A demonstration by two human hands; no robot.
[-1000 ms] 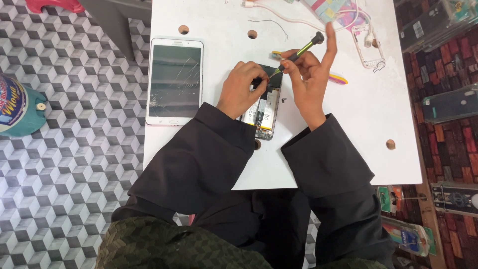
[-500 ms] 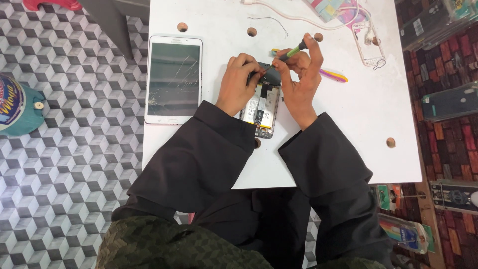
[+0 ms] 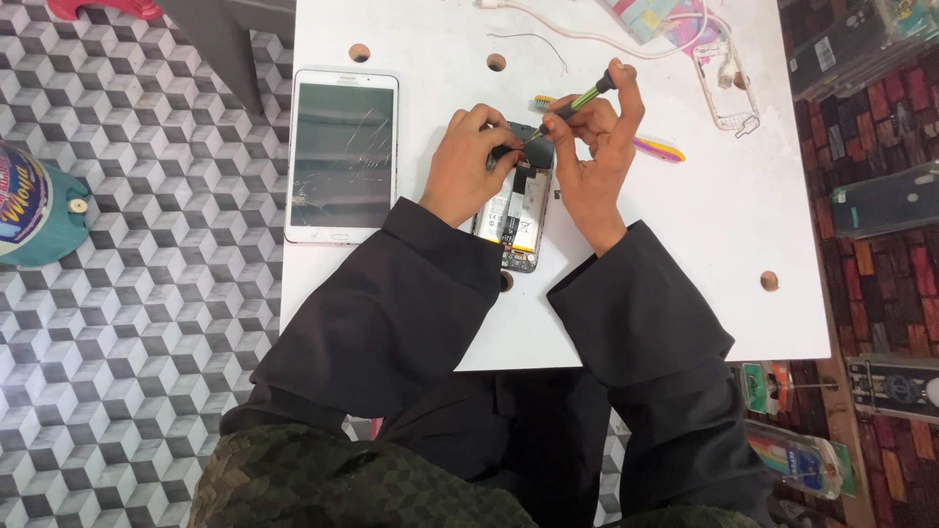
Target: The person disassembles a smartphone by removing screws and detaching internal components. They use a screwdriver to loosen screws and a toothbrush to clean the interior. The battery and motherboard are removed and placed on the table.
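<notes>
An opened phone (image 3: 516, 217) with its back off lies on the white table (image 3: 685, 254), its insides showing. My left hand (image 3: 468, 161) presses down on the phone's upper end with bent fingers. My right hand (image 3: 599, 156) grips a small screwdriver (image 3: 577, 100) with a green and black handle, its tip angled down to the phone's top part. A tablet (image 3: 342, 154) with a cracked dark screen and white frame lies left of the phone, apart from both hands.
A toothbrush (image 3: 657, 149) with a pink and yellow handle lies behind my right hand. A pinkish phone frame (image 3: 726, 90) and cables sit at the far right of the table. A teal canister (image 3: 39, 205) stands on the patterned floor to the left.
My right hand has shifted its hold on the screwdriver, raising the handle again after lowering it half a second ago. My left hand stays on the phone.
</notes>
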